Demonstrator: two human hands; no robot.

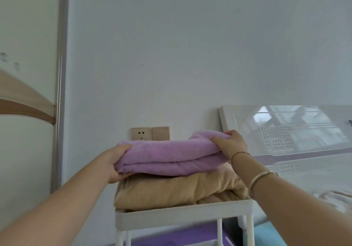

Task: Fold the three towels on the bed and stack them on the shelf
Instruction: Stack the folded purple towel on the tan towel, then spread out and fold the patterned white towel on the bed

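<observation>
While held at both ends, purple towel [169, 155], folded, sits on or just above tan towel [177, 190], itself folded on top tier of white shelf [182, 214]. Left hand [117, 162]: fingers curled round left end, thumb on top. Right hand [231, 144]: fingers curled over right rear corner. Risk, judged: tan towel bulges unevenly and overhangs the rim, so an off-centre release could tip the purple towel forward or let its layers spring open; dragging during adjustment may rumple the lower fold. Third towel: not identifiable. Behind: wall socket [141, 133]; glossy white headboard [285, 127] at right.
</observation>
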